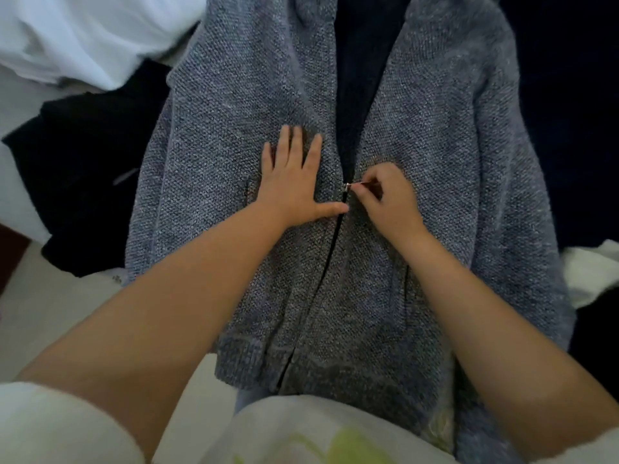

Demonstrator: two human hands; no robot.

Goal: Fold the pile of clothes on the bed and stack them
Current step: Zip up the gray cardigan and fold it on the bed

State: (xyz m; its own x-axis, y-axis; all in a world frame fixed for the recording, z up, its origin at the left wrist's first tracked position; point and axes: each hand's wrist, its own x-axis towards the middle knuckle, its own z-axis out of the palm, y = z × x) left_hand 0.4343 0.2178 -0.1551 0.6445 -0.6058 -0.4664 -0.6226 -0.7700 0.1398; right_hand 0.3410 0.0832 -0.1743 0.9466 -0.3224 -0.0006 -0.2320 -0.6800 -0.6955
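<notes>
A grey knitted zip-up jacket (241, 105) lies spread front-up on the bed, its hem towards me. The zip is closed from the hem to about mid-chest and open above, showing dark lining. My left hand (294, 182) presses flat on the left front panel, fingers straight, thumb reaching towards the zip. My right hand (385, 199) pinches the small metal zip pull (351, 185) between thumb and fingertips.
A black garment (83, 169) lies bunched to the left of the jacket. Crumpled white fabric (83, 35) sits at the far left. Dark clothing (569, 112) fills the right side, with a white piece (593, 269) at the right edge. Pale bedsheet (50, 313) shows at lower left.
</notes>
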